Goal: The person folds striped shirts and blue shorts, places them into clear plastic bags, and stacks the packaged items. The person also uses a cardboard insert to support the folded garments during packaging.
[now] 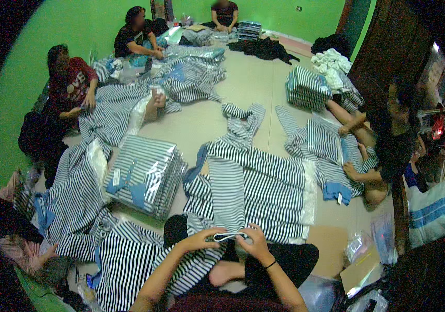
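My left hand [205, 241] and my right hand [255, 244] are close together above my crossed legs. Between them the fingers pinch a narrow white looped band [226, 236]; I cannot tell whether it belongs to a garment. Just beyond, a black-and-white striped garment [269, 182] lies spread on the floor, one sleeve [230, 200] laid lengthwise over it. Its blue trim [195, 169] shows along the left edge. A white, plastic-looking sheet [309, 192] borders its right side. Another striped garment [129, 260] lies bunched beside my left forearm.
A tall stack of plastic-wrapped striped garments [147, 166] stands ahead to the left. At the right, a person [394, 140] handles a striped garment [326, 138]. Cardboard [326, 249] lies right of my knee. Other people sit along the left and far walls among striped clothing.
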`<act>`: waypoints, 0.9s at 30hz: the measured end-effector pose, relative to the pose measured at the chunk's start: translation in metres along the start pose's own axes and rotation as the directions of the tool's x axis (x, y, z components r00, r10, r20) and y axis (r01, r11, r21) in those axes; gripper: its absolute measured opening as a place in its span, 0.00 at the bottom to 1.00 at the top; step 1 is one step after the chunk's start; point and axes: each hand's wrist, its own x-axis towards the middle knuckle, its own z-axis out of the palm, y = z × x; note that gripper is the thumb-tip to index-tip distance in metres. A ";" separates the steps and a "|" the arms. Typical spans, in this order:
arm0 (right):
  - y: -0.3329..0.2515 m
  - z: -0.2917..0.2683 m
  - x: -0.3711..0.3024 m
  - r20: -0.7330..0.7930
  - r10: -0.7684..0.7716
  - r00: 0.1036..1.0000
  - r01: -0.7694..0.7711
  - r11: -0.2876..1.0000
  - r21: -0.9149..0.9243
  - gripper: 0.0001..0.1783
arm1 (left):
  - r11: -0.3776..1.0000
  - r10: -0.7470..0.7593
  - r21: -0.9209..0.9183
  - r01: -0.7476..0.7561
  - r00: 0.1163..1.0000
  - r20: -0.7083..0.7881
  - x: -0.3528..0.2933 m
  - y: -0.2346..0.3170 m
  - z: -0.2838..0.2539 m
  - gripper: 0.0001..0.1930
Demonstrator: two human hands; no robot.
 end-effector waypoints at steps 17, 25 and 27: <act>0.216 0.058 0.229 -0.203 0.420 0.885 -0.353 0.887 0.298 0.17 | 0.948 -0.318 -0.178 0.265 0.740 -0.592 0.209 -0.102 -0.172 0.12; 0.243 0.075 0.257 -0.193 0.512 0.837 -0.514 0.857 0.046 0.22 | 0.563 0.303 0.716 0.413 0.702 -0.644 0.266 -0.134 -0.197 0.12; 0.235 0.075 0.258 -0.292 0.187 0.938 -0.259 0.938 -0.231 0.25 | 0.573 0.285 0.689 0.445 0.680 -0.676 0.265 -0.135 -0.197 0.15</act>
